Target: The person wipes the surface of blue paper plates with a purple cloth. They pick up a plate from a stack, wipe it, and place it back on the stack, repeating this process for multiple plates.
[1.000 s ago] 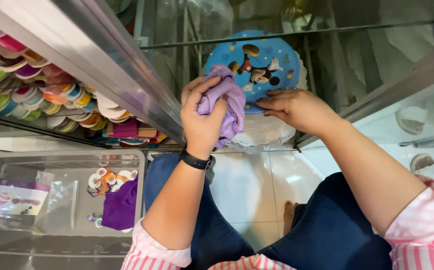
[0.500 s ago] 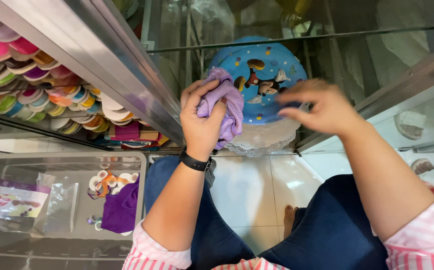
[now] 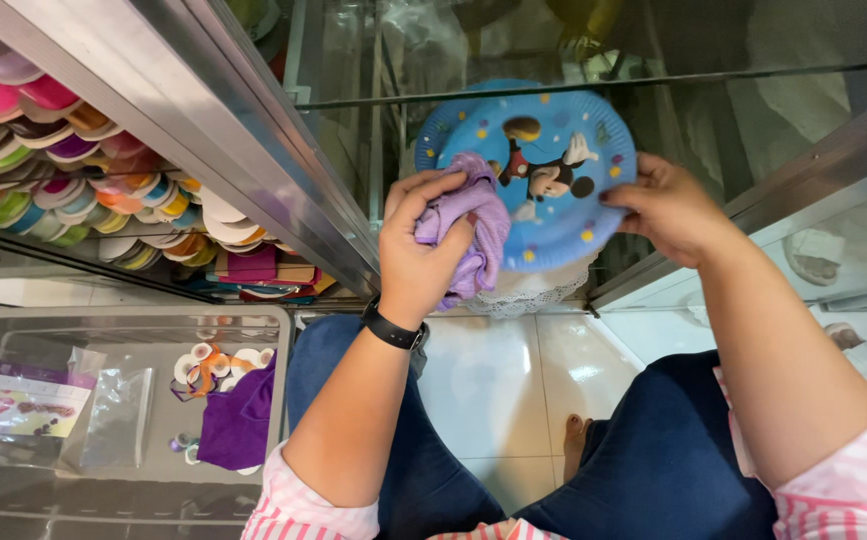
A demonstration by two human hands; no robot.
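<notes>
A: Starting at the left: the left hand (image 3: 422, 255) has its grip clenched around a bunched purple cloth (image 3: 469, 225), pressed against the left part of the blue paper plate (image 3: 544, 170).

B: And the plate itself?

A: Held up on edge in front of the glass cabinet (image 3: 374, 120), face toward the camera, printed cartoon figure in the middle. The cloth sits left of centre.

B: Over on the right?

A: The right hand (image 3: 666, 210) pinches the plate's right rim, fingers closed on it. Both hands touch the plate, one on each side.
</notes>
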